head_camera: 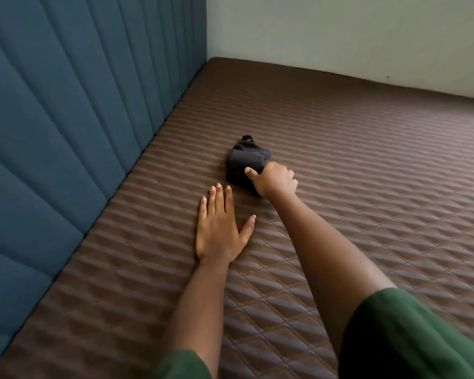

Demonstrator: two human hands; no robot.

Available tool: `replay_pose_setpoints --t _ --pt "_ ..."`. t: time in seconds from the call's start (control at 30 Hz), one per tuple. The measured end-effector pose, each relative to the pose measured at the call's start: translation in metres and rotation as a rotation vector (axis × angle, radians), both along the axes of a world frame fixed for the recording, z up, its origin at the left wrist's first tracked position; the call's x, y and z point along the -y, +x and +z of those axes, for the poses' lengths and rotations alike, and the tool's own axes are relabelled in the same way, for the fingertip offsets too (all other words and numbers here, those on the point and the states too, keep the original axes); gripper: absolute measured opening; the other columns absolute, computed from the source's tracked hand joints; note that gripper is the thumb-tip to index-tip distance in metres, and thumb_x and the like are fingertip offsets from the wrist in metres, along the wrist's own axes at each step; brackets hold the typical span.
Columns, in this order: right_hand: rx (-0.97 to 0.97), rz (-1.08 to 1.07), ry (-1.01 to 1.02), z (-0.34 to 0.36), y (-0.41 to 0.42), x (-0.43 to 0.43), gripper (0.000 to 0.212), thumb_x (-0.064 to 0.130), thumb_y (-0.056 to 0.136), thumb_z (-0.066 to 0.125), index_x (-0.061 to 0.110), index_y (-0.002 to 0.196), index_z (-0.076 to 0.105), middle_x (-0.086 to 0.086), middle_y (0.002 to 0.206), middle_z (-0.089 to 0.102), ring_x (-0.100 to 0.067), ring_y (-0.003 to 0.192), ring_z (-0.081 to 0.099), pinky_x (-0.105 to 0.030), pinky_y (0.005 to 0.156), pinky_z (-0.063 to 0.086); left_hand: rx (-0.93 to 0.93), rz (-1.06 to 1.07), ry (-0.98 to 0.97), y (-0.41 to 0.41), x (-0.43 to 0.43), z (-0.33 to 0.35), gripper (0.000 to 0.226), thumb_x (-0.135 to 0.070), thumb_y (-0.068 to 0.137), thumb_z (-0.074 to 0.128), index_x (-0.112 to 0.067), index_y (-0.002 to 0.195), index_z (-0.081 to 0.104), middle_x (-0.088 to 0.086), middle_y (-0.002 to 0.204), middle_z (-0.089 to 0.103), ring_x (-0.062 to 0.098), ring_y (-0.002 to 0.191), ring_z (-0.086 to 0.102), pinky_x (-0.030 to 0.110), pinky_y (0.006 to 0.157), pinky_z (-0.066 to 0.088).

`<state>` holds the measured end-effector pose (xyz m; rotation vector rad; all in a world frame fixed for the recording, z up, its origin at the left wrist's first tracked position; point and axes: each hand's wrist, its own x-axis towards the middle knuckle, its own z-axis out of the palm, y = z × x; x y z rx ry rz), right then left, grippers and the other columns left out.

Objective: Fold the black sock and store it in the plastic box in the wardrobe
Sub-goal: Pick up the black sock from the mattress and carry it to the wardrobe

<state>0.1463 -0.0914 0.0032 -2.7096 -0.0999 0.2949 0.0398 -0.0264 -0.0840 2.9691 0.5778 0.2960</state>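
Note:
A black sock (244,160) lies bunched on the brown quilted mattress (353,187), near its middle. My right hand (272,179) reaches out and is closed on the sock's near right edge, thumb on top of the fabric. My left hand (219,228) rests flat on the mattress just in front of the sock, palm down, fingers spread, holding nothing. The plastic box and the wardrobe are not in view.
A blue padded headboard (66,132) stands along the left edge of the mattress. A pale wall (340,36) runs along the far side. Green sleeves show at the bottom of the view.

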Motion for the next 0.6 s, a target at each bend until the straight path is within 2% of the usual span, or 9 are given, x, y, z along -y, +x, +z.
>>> replay_pose_setpoints --t 0.13,0.23,0.3,0.43,0.5,0.57,0.6 --pt "0.196 0.039 0.069 0.002 -0.004 -0.013 0.035 0.034 0.093 0.053 0.010 0.118 0.057 -0.012 0.119 0.063 -0.030 0.114 0.054 -0.040 0.095 0.042 -0.027 -0.012 -0.028 -0.003 0.001 0.000 0.088 -0.066 0.084 0.012 -0.010 0.152 0.014 0.012 0.160 0.015 0.024 0.149 0.011 0.040 0.122 0.008" --pt "0.208 0.047 0.264 0.021 -0.005 -0.019 0.029 0.028 0.095 0.050 0.010 0.118 0.052 -0.013 0.117 0.063 -0.031 0.106 0.061 -0.042 0.086 0.052 -0.052 -0.039 -0.063 -0.002 -0.002 0.003 0.090 -0.066 0.083 0.010 -0.010 0.152 0.008 0.012 0.161 0.008 0.023 0.150 0.005 0.040 0.123 0.005" --pt "0.219 0.048 0.336 0.038 -0.004 -0.018 0.026 0.025 0.095 0.050 0.008 0.115 0.051 -0.014 0.115 0.062 -0.031 0.104 0.062 -0.040 0.081 0.053 -0.111 -0.059 -0.111 0.001 -0.005 0.005 0.089 -0.067 0.084 0.011 -0.011 0.153 0.001 0.010 0.162 0.000 0.022 0.150 -0.002 0.039 0.123 0.000" --pt "0.193 0.031 0.406 0.073 -0.005 -0.011 0.025 0.023 0.096 0.050 0.008 0.115 0.050 -0.015 0.117 0.060 -0.031 0.107 0.059 -0.036 0.077 0.045 -0.322 -0.076 -0.194 0.008 -0.013 0.018 0.091 -0.070 0.086 0.020 -0.012 0.152 -0.004 0.008 0.162 -0.008 0.020 0.150 -0.008 0.038 0.122 -0.005" --pt "0.140 0.039 0.421 0.089 -0.011 -0.004 0.026 0.022 0.095 0.052 0.008 0.117 0.049 -0.014 0.118 0.060 -0.030 0.109 0.059 -0.035 0.078 0.047 -0.455 -0.090 -0.239 0.014 -0.019 0.038 0.094 -0.071 0.085 0.028 -0.013 0.153 -0.003 0.007 0.162 -0.008 0.020 0.150 -0.007 0.037 0.123 -0.002" --pt "0.075 0.078 0.414 0.104 -0.020 0.003 0.031 0.021 0.093 0.056 0.009 0.120 0.049 -0.013 0.121 0.058 -0.028 0.113 0.058 -0.038 0.087 0.052 -0.611 -0.078 -0.375 0.012 -0.025 0.064 0.090 -0.066 0.087 0.036 -0.016 0.153 -0.002 0.005 0.161 -0.010 0.022 0.150 -0.006 0.041 0.121 0.002" --pt "0.052 0.106 0.397 0.114 -0.025 0.006 0.035 0.021 0.092 0.059 0.009 0.123 0.049 -0.012 0.124 0.058 -0.028 0.116 0.057 -0.038 0.092 0.051 -0.663 -0.058 -0.502 0.007 -0.027 0.076 0.086 -0.064 0.089 0.036 -0.018 0.153 0.001 0.006 0.162 -0.009 0.024 0.150 -0.003 0.044 0.121 0.005"
